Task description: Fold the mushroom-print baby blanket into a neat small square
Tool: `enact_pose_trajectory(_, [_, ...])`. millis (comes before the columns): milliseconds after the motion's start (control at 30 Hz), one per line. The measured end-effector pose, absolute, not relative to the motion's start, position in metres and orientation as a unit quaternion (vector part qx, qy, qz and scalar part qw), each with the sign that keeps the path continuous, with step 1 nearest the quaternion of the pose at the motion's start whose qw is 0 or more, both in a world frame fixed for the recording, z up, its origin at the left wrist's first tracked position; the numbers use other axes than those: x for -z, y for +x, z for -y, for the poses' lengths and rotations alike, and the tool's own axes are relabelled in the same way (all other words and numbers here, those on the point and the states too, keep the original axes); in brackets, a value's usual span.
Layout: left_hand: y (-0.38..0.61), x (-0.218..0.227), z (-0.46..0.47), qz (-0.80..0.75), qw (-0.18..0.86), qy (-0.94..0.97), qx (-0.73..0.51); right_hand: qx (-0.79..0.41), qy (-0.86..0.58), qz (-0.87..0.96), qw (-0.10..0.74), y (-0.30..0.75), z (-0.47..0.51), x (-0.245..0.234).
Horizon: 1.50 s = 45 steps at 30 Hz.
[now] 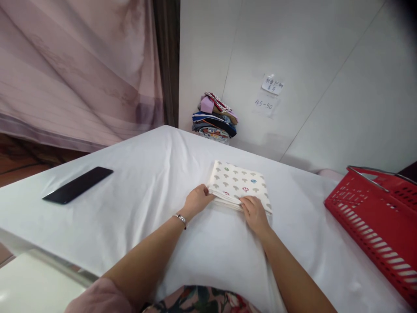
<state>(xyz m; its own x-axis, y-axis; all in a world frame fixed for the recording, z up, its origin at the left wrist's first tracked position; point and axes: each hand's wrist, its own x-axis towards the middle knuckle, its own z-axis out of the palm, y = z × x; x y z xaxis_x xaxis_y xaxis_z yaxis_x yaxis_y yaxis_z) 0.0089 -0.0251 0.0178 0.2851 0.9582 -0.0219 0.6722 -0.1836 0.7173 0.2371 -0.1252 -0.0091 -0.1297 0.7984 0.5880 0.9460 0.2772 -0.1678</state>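
A folded white cloth (239, 180) printed with grey mushroom shapes and a few coloured ones lies flat on the white-covered table (137, 195). At its near left corner, my left hand (197, 200) pinches the folded edge between thumb and fingers. My right hand (254, 212) grips the near edge further right, fingers on top of the layers. Several layers show along that near edge. The undersides of both hands' grips are hidden.
A red plastic basket (374, 217) with a metal handle stands at the right. Folded clothes (215, 117) are stacked by the wall at the back. A flat black object (80, 184) lies on the left. Handwritten paper signs (269, 95) hang on the wall, and a pink curtain (81, 65) at left.
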Motion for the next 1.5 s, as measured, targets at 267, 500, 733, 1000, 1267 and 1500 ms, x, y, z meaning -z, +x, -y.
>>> enact_pose_trajectory(267, [0.008, -0.015, 0.018, -0.538, 0.373, 0.724, -0.220, 0.122, -0.584, 0.742, 0.307, 0.238, 0.126, 0.009])
enact_pose_trajectory(500, [0.002, -0.012, 0.008, -0.540, 0.407, 0.704, -0.218, 0.130, -0.587, 0.747, 0.283, 0.239, 0.126, 0.008])
enact_pose_trajectory(733, [0.003, -0.010, 0.008, -0.518, 0.433, 0.702, -0.227, 0.137, -0.595, 0.747, 0.264, 0.237, 0.127, 0.007])
enact_pose_trajectory(1000, [0.006, -0.022, 0.017, -0.537, 0.427, 0.683, -0.251, 0.128, -0.597, 0.753, 0.245, 0.238, 0.126, 0.008])
enact_pose_trajectory(1267, [0.012, -0.014, 0.014, -0.565, 0.331, 0.727, -0.207, 0.089, -0.600, 0.754, 0.252, 0.233, 0.132, -0.003])
enact_pose_trajectory(1500, [0.009, -0.016, 0.018, -0.463, 0.193, 0.813, -0.296, 0.064, -0.663, 0.606, 0.435, 0.296, 0.158, -0.014])
